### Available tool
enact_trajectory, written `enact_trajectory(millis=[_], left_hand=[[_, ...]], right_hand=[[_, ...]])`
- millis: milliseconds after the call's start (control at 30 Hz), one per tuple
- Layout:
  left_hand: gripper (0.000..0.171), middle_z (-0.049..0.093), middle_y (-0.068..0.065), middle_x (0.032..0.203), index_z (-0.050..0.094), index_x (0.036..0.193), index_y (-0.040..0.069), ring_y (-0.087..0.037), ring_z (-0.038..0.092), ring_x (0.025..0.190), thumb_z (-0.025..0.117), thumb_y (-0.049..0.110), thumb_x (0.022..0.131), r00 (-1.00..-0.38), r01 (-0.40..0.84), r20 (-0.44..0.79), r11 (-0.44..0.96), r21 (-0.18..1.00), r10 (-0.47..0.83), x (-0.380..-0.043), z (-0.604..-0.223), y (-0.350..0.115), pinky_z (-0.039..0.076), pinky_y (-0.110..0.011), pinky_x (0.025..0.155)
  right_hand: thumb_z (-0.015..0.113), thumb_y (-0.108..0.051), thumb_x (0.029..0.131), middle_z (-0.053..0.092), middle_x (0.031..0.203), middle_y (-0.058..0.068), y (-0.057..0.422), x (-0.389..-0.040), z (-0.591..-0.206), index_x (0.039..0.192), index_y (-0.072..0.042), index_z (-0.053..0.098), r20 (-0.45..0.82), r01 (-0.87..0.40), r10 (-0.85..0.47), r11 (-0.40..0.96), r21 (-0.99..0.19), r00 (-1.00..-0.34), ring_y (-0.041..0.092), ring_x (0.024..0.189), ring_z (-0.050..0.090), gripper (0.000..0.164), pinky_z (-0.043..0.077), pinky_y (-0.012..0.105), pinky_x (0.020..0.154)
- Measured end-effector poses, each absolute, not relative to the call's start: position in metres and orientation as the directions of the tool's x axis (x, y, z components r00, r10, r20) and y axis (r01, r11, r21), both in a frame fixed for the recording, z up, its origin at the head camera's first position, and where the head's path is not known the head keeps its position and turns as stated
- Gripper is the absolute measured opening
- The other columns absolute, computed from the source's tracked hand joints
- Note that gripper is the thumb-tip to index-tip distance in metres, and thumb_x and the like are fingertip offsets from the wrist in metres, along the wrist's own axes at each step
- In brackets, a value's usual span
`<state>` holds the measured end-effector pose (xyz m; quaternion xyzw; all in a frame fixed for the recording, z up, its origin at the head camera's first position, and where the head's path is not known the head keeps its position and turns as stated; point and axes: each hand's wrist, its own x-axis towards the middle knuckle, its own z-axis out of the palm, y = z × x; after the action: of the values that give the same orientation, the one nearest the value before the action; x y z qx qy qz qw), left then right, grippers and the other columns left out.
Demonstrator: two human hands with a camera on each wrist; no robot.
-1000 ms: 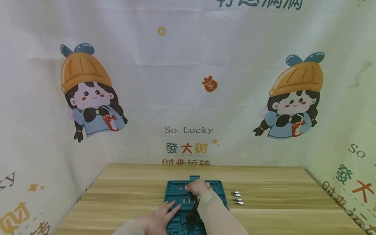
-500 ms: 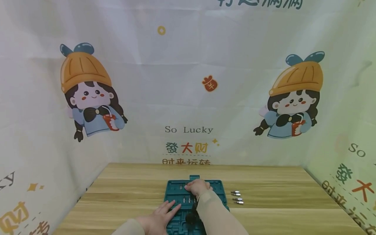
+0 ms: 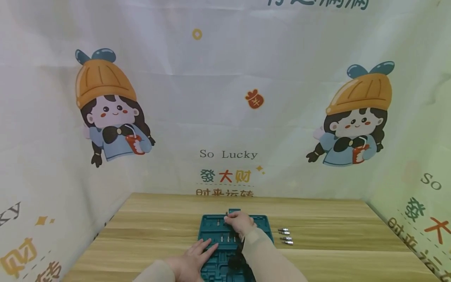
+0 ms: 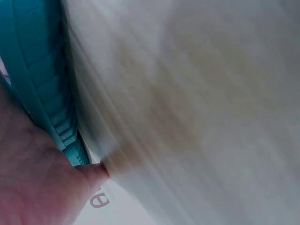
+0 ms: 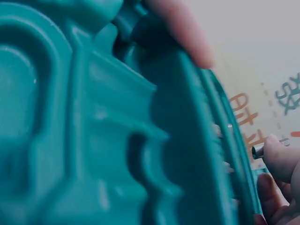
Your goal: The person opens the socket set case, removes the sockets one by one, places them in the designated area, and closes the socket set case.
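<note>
An opened teal plastic tool case (image 3: 208, 223) lies on the table in the head view, with moulded recesses. My right hand (image 3: 241, 222) is over its far half, pinching a small silver socket (image 5: 258, 151) between thumb and fingers; the hollow end shows in the right wrist view. My left hand (image 3: 188, 261) rests with spread, straight fingers on the case's left edge. Several small metal pieces (image 3: 222, 239) stand in a row in the case, and one more metal piece (image 3: 218, 222) sits farther back. My right hand and forearm hide part of the case.
To the right of the case, several silver bit sockets (image 3: 286, 238) lie on the wooden table (image 3: 327, 227). A printed cloth backdrop (image 3: 169, 117) hangs behind and at both sides. Under my right forearm is a dark strap or device (image 3: 237, 261).
My right hand has risen slightly, and the small socket now shows between its fingertips, above the case. My left hand stays in place. The head view has shifted slightly.
</note>
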<state>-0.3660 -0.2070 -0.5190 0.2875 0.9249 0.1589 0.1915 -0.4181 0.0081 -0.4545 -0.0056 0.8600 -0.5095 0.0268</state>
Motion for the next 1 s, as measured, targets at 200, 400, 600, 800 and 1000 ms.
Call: enact_trajectory(millis=[200,400,600,800,1000], left_hand=[[0.103,0.005,0.005,0.161,0.005,0.152,0.047,-0.035,0.006,0.146,0.060,0.079,0.071,-0.741,0.460,-0.292,0.775,0.433,0.604,-0.384,-0.539,-0.211,0.027,-0.064,0.103],[0.103,0.008,0.005,0.160,0.007,0.152,0.046,-0.034,0.008,0.146,0.060,0.079,0.071,-0.760,0.454,-0.275,0.783,0.424,0.589,-0.371,-0.522,-0.207,0.029,-0.064,0.102],[0.101,0.009,0.003,0.160,0.010,0.154,0.040,-0.033,0.009,0.146,0.061,0.074,0.075,-0.766,0.440,-0.292,0.799,0.410,0.573,-0.345,-0.486,-0.197,0.027,-0.061,0.105],[0.101,0.006,0.006,0.161,0.007,0.152,0.046,-0.033,0.007,0.146,0.061,0.078,0.072,-0.751,0.444,-0.281,0.772,0.455,0.598,-0.364,-0.513,-0.205,0.026,-0.064,0.104],[0.103,0.004,0.006,0.161,0.006,0.151,0.048,-0.034,0.005,0.146,0.062,0.077,0.071,-0.747,0.444,-0.282,0.767,0.463,0.602,-0.373,-0.524,-0.209,0.026,-0.066,0.102]], right_hand=[[0.065,-0.019,0.094,0.062,0.118,0.018,0.028,-0.413,-0.442,0.112,0.000,0.067,-0.003,-0.078,-0.201,0.396,-0.915,-0.980,0.043,0.118,0.049,0.026,0.019,0.066,0.104],[0.062,-0.016,0.095,0.069,0.105,0.015,0.053,-0.410,-0.437,0.106,0.004,0.065,0.034,-0.135,-0.274,0.359,-0.923,-0.961,0.038,0.114,0.055,0.022,0.039,0.056,0.095],[0.064,-0.015,0.094,0.065,0.110,0.013,0.082,-0.410,-0.442,0.110,0.004,0.066,0.042,-0.127,-0.246,0.344,-0.930,-0.968,0.035,0.111,0.055,0.025,0.038,0.057,0.096],[0.066,-0.013,0.092,0.065,0.106,0.009,0.109,-0.410,-0.442,0.105,0.001,0.067,0.039,-0.111,-0.211,0.340,-0.934,-0.977,0.029,0.103,0.057,0.020,0.041,0.053,0.094],[0.068,-0.016,0.091,0.064,0.098,0.005,0.134,-0.406,-0.439,0.099,-0.002,0.068,0.013,-0.080,-0.181,0.367,-0.927,-0.983,0.023,0.088,0.054,0.017,0.044,0.043,0.078]])
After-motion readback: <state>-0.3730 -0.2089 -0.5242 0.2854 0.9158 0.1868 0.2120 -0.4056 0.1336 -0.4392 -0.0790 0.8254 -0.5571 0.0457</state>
